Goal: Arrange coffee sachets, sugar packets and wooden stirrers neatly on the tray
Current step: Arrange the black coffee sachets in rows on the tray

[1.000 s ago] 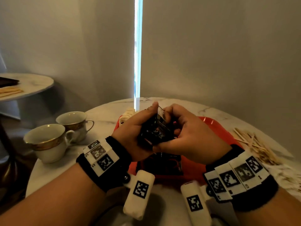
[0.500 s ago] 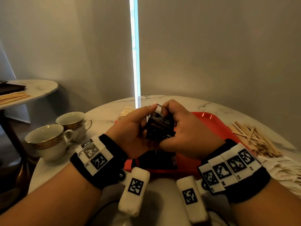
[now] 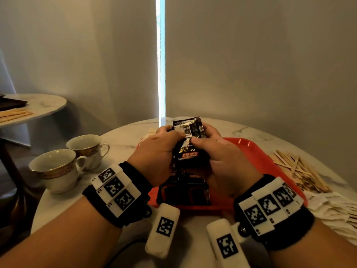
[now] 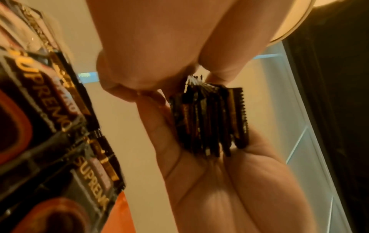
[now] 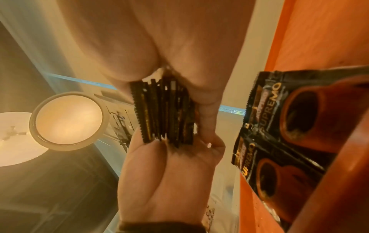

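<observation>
Both hands hold one stack of black coffee sachets (image 3: 190, 144) upright above the red tray (image 3: 251, 149). My left hand (image 3: 170, 132) grips its left side and my right hand (image 3: 207, 132) its right side, thumbs pressed on the near face. The wrist views show the stack's serrated edges (image 4: 211, 119) (image 5: 165, 113) squeezed between the two palms. More coffee sachets (image 3: 183, 192) lie flat on the tray's near part. A loose heap of wooden stirrers (image 3: 297, 171) lies right of the tray. White sugar packets (image 3: 336, 209) are spread at the near right.
Two gold-rimmed cups (image 3: 56, 169) (image 3: 87, 147) stand on the round marble table (image 3: 241, 130), left of the tray. A few pale packets (image 3: 149, 132) show behind my left hand. A second small table (image 3: 38, 107) stands at the far left.
The stack has been turned and lifted a little, so its barcode side now faces me. Both hands have shifted their grip on it.
</observation>
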A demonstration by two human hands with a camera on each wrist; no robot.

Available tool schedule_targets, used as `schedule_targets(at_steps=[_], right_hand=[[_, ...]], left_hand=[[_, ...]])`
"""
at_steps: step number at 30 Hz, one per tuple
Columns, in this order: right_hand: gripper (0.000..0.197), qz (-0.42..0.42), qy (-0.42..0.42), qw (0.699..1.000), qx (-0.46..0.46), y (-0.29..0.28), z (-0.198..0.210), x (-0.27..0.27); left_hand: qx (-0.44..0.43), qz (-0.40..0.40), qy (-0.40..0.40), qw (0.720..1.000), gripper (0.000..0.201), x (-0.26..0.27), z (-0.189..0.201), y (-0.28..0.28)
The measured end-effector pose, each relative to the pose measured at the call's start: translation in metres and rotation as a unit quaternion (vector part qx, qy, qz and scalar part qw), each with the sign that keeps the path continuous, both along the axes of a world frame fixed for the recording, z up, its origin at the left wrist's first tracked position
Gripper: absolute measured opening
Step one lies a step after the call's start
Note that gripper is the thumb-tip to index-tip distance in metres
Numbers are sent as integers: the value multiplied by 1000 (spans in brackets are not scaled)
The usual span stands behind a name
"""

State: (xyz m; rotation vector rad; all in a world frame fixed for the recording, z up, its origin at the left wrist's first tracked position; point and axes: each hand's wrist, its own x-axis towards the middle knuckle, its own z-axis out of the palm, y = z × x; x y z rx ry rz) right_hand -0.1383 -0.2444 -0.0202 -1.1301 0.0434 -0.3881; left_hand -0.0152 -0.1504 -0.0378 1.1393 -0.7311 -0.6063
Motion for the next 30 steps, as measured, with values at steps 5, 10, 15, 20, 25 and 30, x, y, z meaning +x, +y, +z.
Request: schedule_targets(at_steps=[5, 10, 15, 20, 25, 30], right_hand=[[38, -16, 17, 1000, -4, -4, 0, 0], [53, -25, 12, 1000, 1, -11, 0, -2], [48, -34, -4, 999, -3, -8, -4, 5], [51, -8, -9, 1000, -6, -10, 0, 1], [48, -27, 17, 999, -30, -14, 0, 1], [40, -67, 42, 997, -26, -18, 0, 1]], left_hand=[[28, -45, 23, 998, 57, 3, 4, 5], [-26, -39, 36, 998, 59, 12, 12, 9], [53, -127, 119, 983, 56, -6, 6, 3], [37, -160, 147, 975, 49, -5, 2, 1], [83, -33, -19, 996, 67, 0, 0, 4], [-60, 17, -95, 994, 43, 10, 18, 19]])
